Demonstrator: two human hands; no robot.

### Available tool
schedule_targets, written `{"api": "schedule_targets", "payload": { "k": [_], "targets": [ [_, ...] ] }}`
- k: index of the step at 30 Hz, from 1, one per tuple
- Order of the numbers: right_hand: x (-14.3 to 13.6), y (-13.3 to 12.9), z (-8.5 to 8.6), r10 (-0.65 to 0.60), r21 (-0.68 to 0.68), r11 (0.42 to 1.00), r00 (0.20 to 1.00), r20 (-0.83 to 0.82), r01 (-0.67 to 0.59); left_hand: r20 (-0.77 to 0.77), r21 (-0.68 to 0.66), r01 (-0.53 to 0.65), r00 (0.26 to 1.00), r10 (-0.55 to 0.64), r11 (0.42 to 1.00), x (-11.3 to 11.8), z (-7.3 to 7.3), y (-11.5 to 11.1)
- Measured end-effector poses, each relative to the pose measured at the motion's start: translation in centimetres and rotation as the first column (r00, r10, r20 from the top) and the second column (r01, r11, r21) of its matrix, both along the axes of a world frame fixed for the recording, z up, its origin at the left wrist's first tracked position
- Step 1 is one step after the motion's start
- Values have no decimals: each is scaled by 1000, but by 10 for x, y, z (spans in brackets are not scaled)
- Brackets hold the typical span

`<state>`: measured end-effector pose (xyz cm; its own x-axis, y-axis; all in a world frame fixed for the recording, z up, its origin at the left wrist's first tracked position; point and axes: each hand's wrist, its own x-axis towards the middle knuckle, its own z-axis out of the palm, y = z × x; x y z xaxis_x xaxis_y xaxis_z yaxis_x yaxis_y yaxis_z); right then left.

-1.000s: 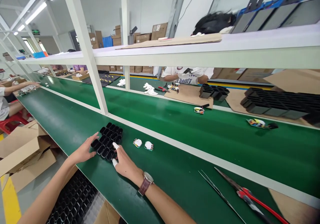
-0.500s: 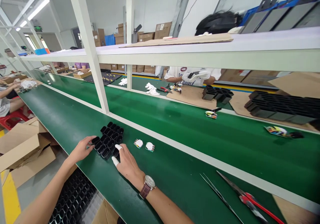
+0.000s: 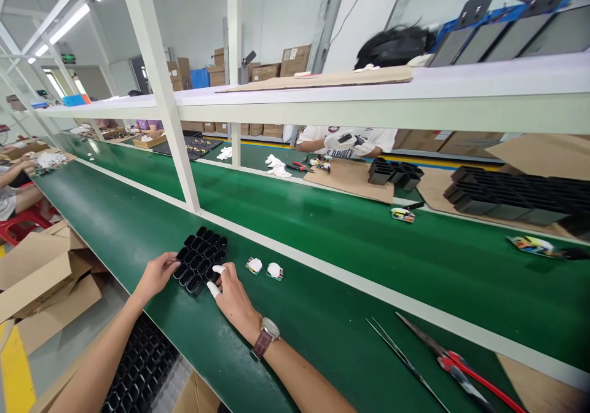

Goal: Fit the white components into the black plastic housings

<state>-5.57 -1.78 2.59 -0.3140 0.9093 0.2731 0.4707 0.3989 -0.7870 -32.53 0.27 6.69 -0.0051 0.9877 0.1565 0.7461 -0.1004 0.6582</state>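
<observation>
A tight group of black open-topped plastic cases point(image 3: 201, 257) stands on the green bench. My left hand point(image 3: 157, 274) presses its curled fingers and thumb against the group's left edge. On the opposite side, my right hand point(image 3: 234, 296) grips the outer case at the near right corner between thumb and forefinger, both in white finger cots. The fingers partly hide that case. Two small circuit boards with white tops, one board point(image 3: 254, 266) and another board point(image 3: 275, 271), lie just right of my right hand.
Tweezers point(image 3: 405, 361) and red-handled scissors point(image 3: 454, 364) lie at the near right. Boards with wires point(image 3: 402, 214) sit on the green belt point(image 3: 322, 216). A white post point(image 3: 161, 93) rises behind the cases. Below the bench edge, a carton holds more black cases point(image 3: 138, 364). A co-worker point(image 3: 345, 142) sits opposite.
My hands have drawn slightly closer together, bringing the outer cases at left and right in against the group. The wired boards on the belt have shifted right.
</observation>
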Motion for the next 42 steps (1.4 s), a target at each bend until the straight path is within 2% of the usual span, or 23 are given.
{"api": "schedule_targets", "payload": {
  "k": [6,8,13,21,25,29,32,35,39,42],
  "targets": [
    [5,-5,0,53,-54,997,995,-82,-58,123,-28,-32,992,35,999,5,-3,-11],
    [6,-6,2,74,-68,994,992,-101,-82,125,-6,-1,992,1,1000,7,-6,-18],
    [3,-7,3,92,-67,993,992,-90,-98,28,2,79,997,-79,997,21,-12,-39],
    [7,-10,-4,106,-59,992,991,-82,-111,-181,191,7,983,28,982,61,-11,-59],
    [12,-11,-5,100,-79,991,991,-92,-107,-188,225,-85,974,129,971,54,-16,-54],
    [19,-13,-4,120,-90,988,989,-83,-128,-98,153,-110,987,126,982,38,-23,-45],
    [34,-14,-2,143,-85,986,988,-51,-147,-87,120,-89,991,100,989,30,-18,-45],
    [54,-16,-3,144,-89,985,989,-40,-147,-177,197,-53,980,89,979,33,-3,-48],
    [74,-24,-6,148,-85,985,987,-70,-153,-357,335,123,934,5,934,66,12,-41],
    [86,-36,-1,194,-76,977,980,-37,-197,-470,382,236,882,-32,893,101,12,-24]
  ]
}}
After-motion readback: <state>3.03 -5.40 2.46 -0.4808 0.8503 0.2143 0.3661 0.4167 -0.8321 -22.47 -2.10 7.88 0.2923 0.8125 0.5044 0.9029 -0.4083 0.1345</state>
